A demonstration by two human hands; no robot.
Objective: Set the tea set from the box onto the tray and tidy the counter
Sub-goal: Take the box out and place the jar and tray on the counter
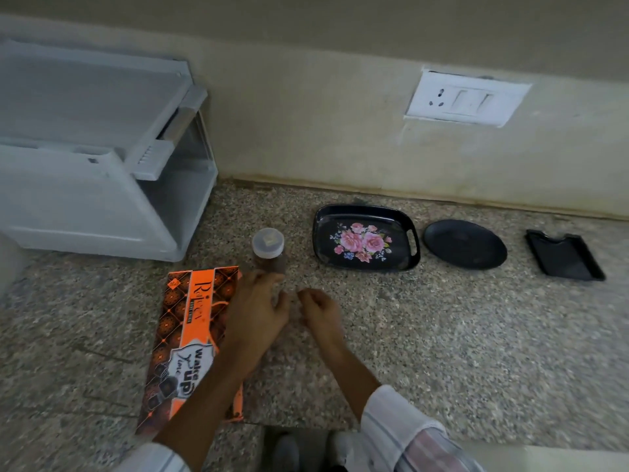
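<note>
Two hands hover empty: our left hand [253,311], fingers spread, over the right edge of the box [190,342], our right hand [320,310] loosely curled just right of it. The closed, flat carton looks light but likely holds fragile pieces; we'd grip both long edges. The tray [366,238] lies beyond the box, rightward.

Both forearms are bare. The right sleeve [401,434], pale with thin stripes and a checked patch, is rolled up short of the elbow; the left sleeve [149,459], at 7 o'clock, is pale too.
</note>
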